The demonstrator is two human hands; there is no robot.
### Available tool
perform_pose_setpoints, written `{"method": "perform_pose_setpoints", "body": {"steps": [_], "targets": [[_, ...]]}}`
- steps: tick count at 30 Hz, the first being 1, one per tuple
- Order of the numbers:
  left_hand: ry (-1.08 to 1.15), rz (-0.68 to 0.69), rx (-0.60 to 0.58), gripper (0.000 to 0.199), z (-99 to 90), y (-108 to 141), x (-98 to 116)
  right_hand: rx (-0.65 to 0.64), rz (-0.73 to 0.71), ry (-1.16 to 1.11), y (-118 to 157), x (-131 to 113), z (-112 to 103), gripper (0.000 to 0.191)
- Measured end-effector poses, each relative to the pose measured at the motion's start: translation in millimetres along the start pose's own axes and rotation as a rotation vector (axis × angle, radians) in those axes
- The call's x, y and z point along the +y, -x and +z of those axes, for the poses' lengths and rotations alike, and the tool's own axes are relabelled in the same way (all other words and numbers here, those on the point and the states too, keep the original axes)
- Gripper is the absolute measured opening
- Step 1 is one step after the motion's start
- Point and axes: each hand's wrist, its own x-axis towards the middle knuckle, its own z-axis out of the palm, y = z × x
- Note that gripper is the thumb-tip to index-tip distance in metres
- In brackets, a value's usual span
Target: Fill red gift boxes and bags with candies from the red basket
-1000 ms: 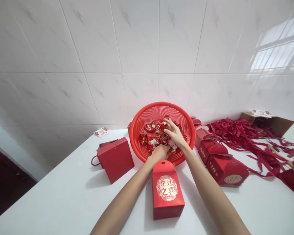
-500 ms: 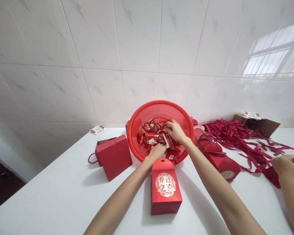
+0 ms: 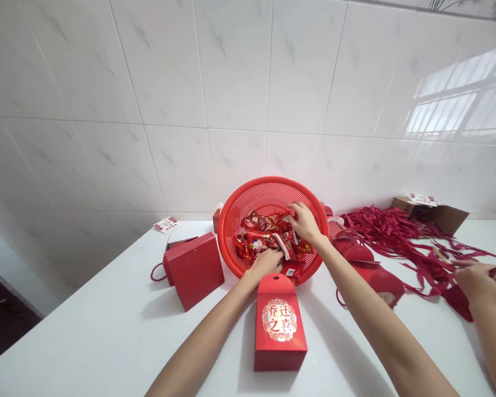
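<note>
A red plastic basket [image 3: 233,204] leans towards me against the tiled wall, with red-wrapped sweets [image 3: 258,223] inside. My left hand [image 3: 267,261] reaches over its front rim into the sweets; its fingertips are partly hidden among the wrappers, so a hold cannot be made out. At the basket's right side is my right hand [image 3: 305,221], fingers curved and apart beside the sweets, nothing visibly held. In front of the basket stands a red gift box [image 3: 280,322] with gold-framed characters and a raised flap with a hole.
Another red box [image 3: 196,270] stands at the left, near a printed card [image 3: 167,224]. Right of the basket lie more red boxes [image 3: 384,284], dark red ribbons [image 3: 380,223] and a cardboard box [image 3: 450,218]. Another person's hand [image 3: 483,284] is at the far right.
The view has shifted slightly. My right hand has lifted a little from the sweets, and some wrappers have shifted. My left hand stays low among them.
</note>
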Motion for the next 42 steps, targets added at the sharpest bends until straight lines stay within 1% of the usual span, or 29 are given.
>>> {"method": "perform_pose_setpoints", "body": {"steps": [3,4,5,6,7,9,11,13,17,19,20,22,25,26,27,29,32,37,42], "targets": [[0.018,0.001,0.004,0.027,-1.0,0,0,0.091,-0.004,-0.01,25,-2,-8,0.022],[0.025,0.001,0.006,0.028,-1.2,0,0,0.095,-0.005,0.012,33,-5,-10,0.018],[0.033,0.0,0.007,0.028,-1.3,-1,0,0.071,-0.009,0.047,40,-10,-12,0.013],[0.04,-0.004,0.007,0.029,-1.2,-1,-1,0.012,-0.017,0.09,47,-15,-13,0.008],[0.047,-0.012,0.004,0.029,-1.1,-2,-1,-0.077,-0.024,0.137,52,-21,-14,0.007],[0.056,-0.032,-0.007,0.028,-0.5,-3,-1,-0.274,-0.001,0.234,59,-31,-14,0.014],[0.058,-0.042,-0.017,0.027,0.2,-4,-2,-0.408,0.046,0.319,62,-39,-14,0.017],[0.055,-0.034,-0.017,0.027,1.0,-4,-2,-0.466,0.075,0.385,63,-45,-13,0.017],[0.05,-0.012,-0.012,0.026,3.1,-5,-2,-0.511,0.119,0.439,61,-54,-20,0.019],[0.047,-0.006,-0.01,0.025,4.6,-6,-3,-0.503,0.175,0.404,57,-58,-28,0.018],[0.046,-0.004,-0.01,0.024,5.3,-7,-4,-0.478,0.2,0.379,53,-59,-32,0.015],[0.045,-0.001,-0.009,0.023,6.3,-7,-5,-0.382,0.213,0.332,41,-60,-39,0.012],[0.043,-0.012,-0.009,0.023,5.8,-7,-5,-0.197,0.121,0.293,14,-56,-41,0.019],[0.042,-0.017,-0.011,0.023,5.2,-6,-4,-0.155,0.095,0.283,6,-54,-40,0.023],[0.042,-0.022,-0.013,0.023,4.5,-6,-4,-0.134,0.083,0.273,-1,-52,-38,0.027],[0.044,-0.029,-0.017,0.023,3.2,-4,-4,-0.136,0.071,0.241,-7,-48,-33,0.032],[0.059,-0.025,-0.018,0.022,2.1,-2,-4,-0.162,0.046,0.175,2,-42,-26,0.029],[0.092,-0.004,-0.002,0.025,2.3,-2,-4,-0.192,-0.015,0.081,40,-32,-18,0.019],[0.106,0.008,0.003,0.026,1.1,-2,-3,-0.254,-0.091,0.026,63,-30,-10,0.019]]}}
